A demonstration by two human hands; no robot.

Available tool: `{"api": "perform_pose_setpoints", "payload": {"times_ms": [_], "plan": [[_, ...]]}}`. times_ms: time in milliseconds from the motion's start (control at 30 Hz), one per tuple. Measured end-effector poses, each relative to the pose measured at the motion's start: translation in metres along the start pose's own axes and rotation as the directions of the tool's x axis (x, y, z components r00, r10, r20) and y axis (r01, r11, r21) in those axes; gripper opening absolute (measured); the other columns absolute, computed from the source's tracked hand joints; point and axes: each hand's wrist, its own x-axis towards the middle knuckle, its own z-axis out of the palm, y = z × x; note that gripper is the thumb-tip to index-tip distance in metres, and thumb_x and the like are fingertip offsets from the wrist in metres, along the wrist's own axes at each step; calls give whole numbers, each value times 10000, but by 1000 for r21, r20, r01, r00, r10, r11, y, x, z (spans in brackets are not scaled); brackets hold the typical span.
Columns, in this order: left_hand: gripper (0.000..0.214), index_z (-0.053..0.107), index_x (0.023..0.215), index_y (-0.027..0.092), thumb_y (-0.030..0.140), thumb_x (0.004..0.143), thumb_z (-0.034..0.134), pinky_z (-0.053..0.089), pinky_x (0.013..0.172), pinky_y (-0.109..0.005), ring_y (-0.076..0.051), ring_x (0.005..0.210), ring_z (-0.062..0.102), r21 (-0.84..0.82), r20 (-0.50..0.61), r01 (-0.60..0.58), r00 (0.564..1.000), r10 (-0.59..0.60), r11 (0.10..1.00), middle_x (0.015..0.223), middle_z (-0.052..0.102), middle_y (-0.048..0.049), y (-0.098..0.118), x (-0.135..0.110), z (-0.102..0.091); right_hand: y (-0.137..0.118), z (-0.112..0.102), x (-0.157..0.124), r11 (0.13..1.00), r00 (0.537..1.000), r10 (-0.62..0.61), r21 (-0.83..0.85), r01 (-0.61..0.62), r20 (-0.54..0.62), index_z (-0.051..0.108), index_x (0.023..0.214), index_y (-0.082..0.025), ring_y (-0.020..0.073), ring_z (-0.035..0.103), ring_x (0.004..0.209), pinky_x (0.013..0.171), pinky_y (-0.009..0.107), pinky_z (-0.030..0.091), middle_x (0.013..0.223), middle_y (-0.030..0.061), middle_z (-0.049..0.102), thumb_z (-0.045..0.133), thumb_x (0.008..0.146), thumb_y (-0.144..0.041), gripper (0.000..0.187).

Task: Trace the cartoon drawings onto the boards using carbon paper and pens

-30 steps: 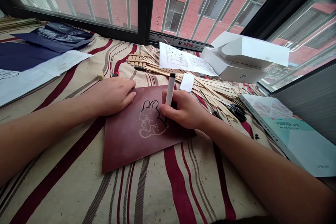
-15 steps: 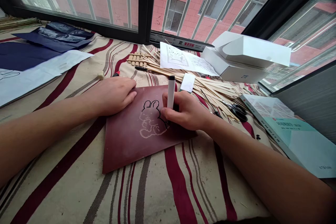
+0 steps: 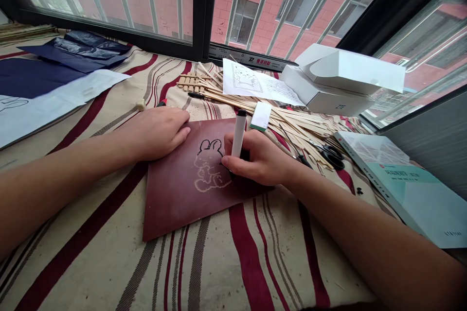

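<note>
My left hand (image 3: 156,133) lies flat on the upper left corner of a dark red board (image 3: 178,204), holding nothing. My right hand (image 3: 257,155) grips a white marker with a black end (image 3: 239,133), upright over the board. Its tip is hidden behind my fingers, at the right side of a rabbit drawing (image 3: 207,167). The rabbit's ears and head have a black outline, and the rest of it shows a pale outline. A white eraser (image 3: 260,116) lies just beyond my right hand.
Thin bamboo strips (image 3: 299,129) and a printed sketch (image 3: 257,80) lie beyond the board, with black-handled scissors (image 3: 330,155) and a book (image 3: 404,187) to the right. A white ZTE box (image 3: 328,82) stands by the window. Dark blue carbon paper (image 3: 47,70) lies left on striped cloth.
My right hand and the marker have shifted up the rabbit's right side, showing more of the eraser. My left hand has stayed in place.
</note>
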Motion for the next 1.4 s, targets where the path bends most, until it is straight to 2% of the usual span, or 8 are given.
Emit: {"api": "perform_pose_setpoints", "payload": {"times_ms": [233, 500, 833, 1067, 1233, 1333, 1400], "plan": [[380, 537, 958, 216, 443, 935, 233, 513, 869, -474, -360, 992, 708, 12, -4, -1, 1000, 1, 1000, 1047, 725, -169, -1, 0, 1, 1, -3, 1, 999, 1000, 4, -32, -4, 8, 490, 711, -214, 90, 435, 567, 568, 238, 364, 619, -55, 505, 588, 877, -212, 193], [375, 550, 952, 218, 441, 918, 251, 515, 871, -485, -366, 973, 704, -14, -5, 4, 1000, -4, 1000, 998, 715, -172, 1, 0, -1, 2, -3, -1, 992, 996, 88, -89, -90, -30, 485, 717, -219, 104, 450, 578, 585, 261, 368, 633, -46, 515, 572, 878, -246, 185], [358, 502, 940, 222, 445, 921, 223, 516, 882, -493, -369, 982, 702, 11, 13, 3, 1000, -3, 1000, 1014, 713, -175, 0, 1, -1, 5, -2, 0, 989, 997, 28, -142, -38, -70, 479, 729, -218, 105, 457, 577, 586, 263, 376, 653, -42, 498, 574, 935, -316, 247], [324, 519, 935, 233, 426, 955, 259, 523, 841, -439, -322, 940, 708, 39, -9, -19, 1000, 19, 999, 995, 727, -148, -1, 0, -1, 10, -1, -2, 994, 997, -21, -110, 12, -80, 518, 764, -213, 105, 474, 584, 587, 256, 390, 659, -44, 522, 605, 948, -311, 226], [294, 548, 933, 222, 389, 974, 309, 528, 819, -448, -328, 916, 711, 36, -26, -26, 999, 27, 999, 984, 739, -156, 0, -1, 0, 8, 0, -2, 998, 998, 10, -66, -14, -66, 522, 759, -217, 111, 493, 596, 604, 271, 401, 664, -39, 550, 621, 940, -284, 217], [288, 564, 940, 215, 374, 992, 329, 537, 817, -443, -321, 919, 716, 42, -33, -27, 999, 28, 999, 1005, 751, -155, 0, -2, -1, 3, 2, -1, 997, 981, 38, 78, -23, -192, 532, 744, -214, 109, 497, 606, 612, 276, 408, 675, -39, 552, 653, 948, -271, 244], [290, 576, 949, 210, 366, 998, 336, 544, 824, -441, -320, 926, 720, 40, -30, -27, 999, 28, 999, 1017, 754, -156, 2, -2, -2, -1, 5, 0, 973, 944, 99, 230, -25, -316, 571, 769, -209, 106, 503, 609, 604, 272, 414, 690, -41, 561, 698, 952, -285, 236]]}}
